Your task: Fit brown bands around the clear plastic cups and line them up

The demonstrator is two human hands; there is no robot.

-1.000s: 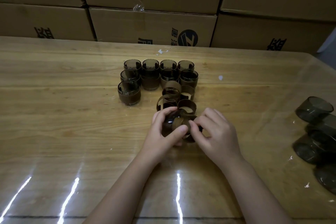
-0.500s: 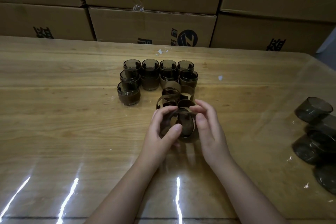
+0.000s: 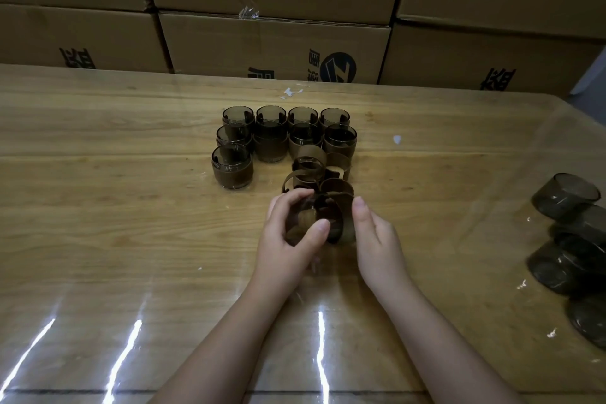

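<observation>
Edges: far edge of tabletop [image 3: 131, 207] runs under a wall of stacked cartons [image 3: 272, 39]; right edge slants down past a heap of bare cups [image 3: 570, 229] lying on their sides.
Open room: wide bare wood along the left edge and across the near edge, where light streaks reflect; a clear strip also lies between the hands and the bare cups.
Banded cups [image 3: 285, 134]: upright in tight rows near the middle of the far edge, touching one another.
Loose bands [image 3: 310, 164]: clustered just in front of those rows, nearest one touching the held work.
Left hand [image 3: 285, 239]: forearm from the near edge, fingers curled over and thumb under a clear cup [image 3: 308, 216] tipped on its side, gripping it above the centre of the tabletop.
Right hand [image 3: 377, 236]: one straight digit lies against the outer side of the brown band [image 3: 344, 223] at the cup's end; other fingers are hidden, so its grip cannot be told.
</observation>
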